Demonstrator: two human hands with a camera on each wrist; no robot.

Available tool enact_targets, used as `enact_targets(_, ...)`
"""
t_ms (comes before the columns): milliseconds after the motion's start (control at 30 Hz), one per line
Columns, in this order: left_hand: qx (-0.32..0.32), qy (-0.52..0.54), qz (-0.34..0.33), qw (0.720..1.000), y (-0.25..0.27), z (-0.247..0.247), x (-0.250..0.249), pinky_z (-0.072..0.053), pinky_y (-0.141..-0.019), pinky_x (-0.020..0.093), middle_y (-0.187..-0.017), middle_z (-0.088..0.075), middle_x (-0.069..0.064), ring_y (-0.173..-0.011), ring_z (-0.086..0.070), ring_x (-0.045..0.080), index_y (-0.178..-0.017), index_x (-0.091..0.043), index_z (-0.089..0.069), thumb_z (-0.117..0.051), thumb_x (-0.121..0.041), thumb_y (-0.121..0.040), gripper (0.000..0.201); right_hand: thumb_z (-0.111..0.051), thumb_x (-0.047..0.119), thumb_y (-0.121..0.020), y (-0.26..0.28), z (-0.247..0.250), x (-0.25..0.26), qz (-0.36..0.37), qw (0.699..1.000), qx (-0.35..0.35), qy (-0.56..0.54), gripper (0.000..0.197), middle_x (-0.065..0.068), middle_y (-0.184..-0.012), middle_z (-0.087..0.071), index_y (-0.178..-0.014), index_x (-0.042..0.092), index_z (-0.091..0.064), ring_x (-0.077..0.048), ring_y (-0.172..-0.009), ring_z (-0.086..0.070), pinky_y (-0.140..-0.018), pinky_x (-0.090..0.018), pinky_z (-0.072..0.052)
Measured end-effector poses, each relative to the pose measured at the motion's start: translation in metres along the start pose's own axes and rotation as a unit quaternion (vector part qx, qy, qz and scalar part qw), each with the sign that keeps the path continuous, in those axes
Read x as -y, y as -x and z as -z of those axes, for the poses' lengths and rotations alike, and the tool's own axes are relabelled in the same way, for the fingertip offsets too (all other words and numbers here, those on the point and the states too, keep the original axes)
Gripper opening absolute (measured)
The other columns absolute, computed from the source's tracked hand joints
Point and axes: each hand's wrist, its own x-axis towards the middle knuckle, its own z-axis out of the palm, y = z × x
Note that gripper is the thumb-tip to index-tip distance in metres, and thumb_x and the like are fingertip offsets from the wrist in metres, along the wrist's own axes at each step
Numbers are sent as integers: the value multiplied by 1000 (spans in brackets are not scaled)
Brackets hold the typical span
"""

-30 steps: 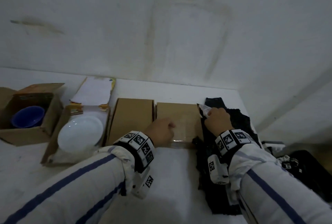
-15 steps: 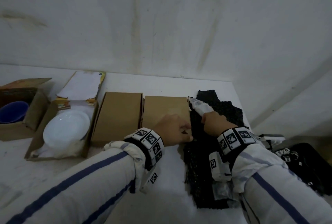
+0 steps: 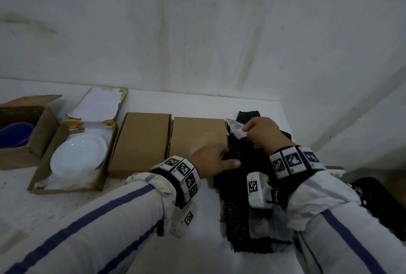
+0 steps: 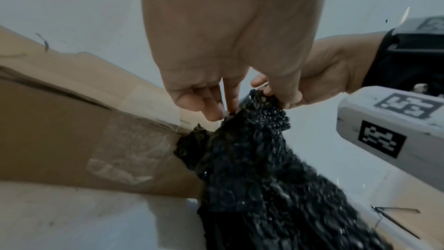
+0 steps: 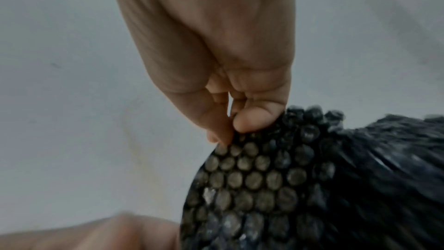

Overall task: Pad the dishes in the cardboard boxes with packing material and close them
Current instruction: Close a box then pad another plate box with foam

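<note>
A sheet of black bubble wrap [image 3: 237,208] lies on the table's right side, next to two closed cardboard boxes [image 3: 140,142] [image 3: 197,135]. My right hand [image 3: 247,133] pinches the wrap's far edge [image 5: 276,178] between thumb and finger and lifts it; a crumpled white scrap [image 3: 236,128] shows at that edge. My left hand [image 3: 228,158] grips the wrap [image 4: 264,168] near the right box's corner, fingers pointing down. A white plate [image 3: 78,155] lies in an open box [image 3: 44,164] at left. A blue bowl [image 3: 15,133] sits in another open box [image 3: 41,128] at far left.
A white wall rises right behind the boxes. The table ends just right of the wrap, where dark gear [image 3: 382,203] lies lower down. Clear tape [image 4: 125,159] is stuck on the near side of the right box. Bare white table lies in front of the boxes.
My left hand slid right off the box top onto the bubble wrap. My right hand has raised the wrap's far edge. My head has turned a little.
</note>
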Motion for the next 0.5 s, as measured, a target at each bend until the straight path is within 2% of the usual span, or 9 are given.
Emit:
enact_targets(67, -11, 84, -1, 996, 2, 5, -2, -51, -86, 39, -100, -69, 10, -92, -65, 23, -103, -13, -61, -62, -51, -84, 42, -52, -8, -83, 0, 1, 10, -6, 996, 20, -90, 26, -10, -91, -61, -79, 15, -63, -25, -80, -60, -63, -33, -55)
enact_targets(133, -18, 121, -7, 992, 5, 10, -1, -50, -81, 31, -93, -70, 3, -84, -65, 16, -96, -23, -59, -63, -46, -85, 25, -54, -10, -80, 0, -2, 19, 3, 986, 42, -163, 27, -7, -82, -59, -72, 15, -59, -19, -69, -56, -52, -26, -47)
enact_targets(200, -42, 125, -10, 991, 7, 16, 2, -49, -83, 31, -97, -68, 2, -89, -63, 16, -101, -25, -59, -64, -38, -86, 20, -55, -12, -78, 2, -7, 29, 35, 972, 58, -225, 28, -6, -77, -58, -71, 14, -60, -17, -66, -55, -50, -23, -44)
enact_targets(267, -96, 137, 0, 986, 10, 24, 9, -46, -86, 34, -102, -65, 5, -96, -60, 23, -112, -18, -59, -59, -27, -90, 24, -56, -12, -80, 3, -13, 40, 63, 953, 59, -290, 28, -6, -77, -58, -72, 14, -60, -17, -67, -54, -50, -22, -44)
enact_targets(333, -151, 183, 6, 971, 15, 35, 19, -44, -82, 34, -96, -64, 4, -90, -59, 25, -113, -15, -60, -52, -21, -95, 21, -58, -9, -81, 4, -18, 50, 95, 947, 53, -304, 23, -6, -80, -60, -75, 14, -62, -17, -67, -55, -51, -21, -45)
enact_targets(433, -243, 274, 39, 930, 27, 61, 34, -48, -81, 39, -95, -64, 10, -90, -61, 27, -106, -11, -56, -58, -16, -91, 16, -64, 0, -82, 7, -28, 69, 154, 963, 90, -203, 16, -2, -84, -62, -94, 9, -67, -8, -68, -56, -50, -8, -43)
enact_targets(500, -283, 320, 61, 902, 38, 79, 48, -49, -75, 34, -91, -60, 8, -84, -59, 20, -101, -10, -48, -62, -12, -87, 20, -67, 7, -81, 9, -41, 87, 191, 961, 153, -131, 31, 0, -94, -62, -111, 13, -62, -11, -82, -58, -65, -10, -45)
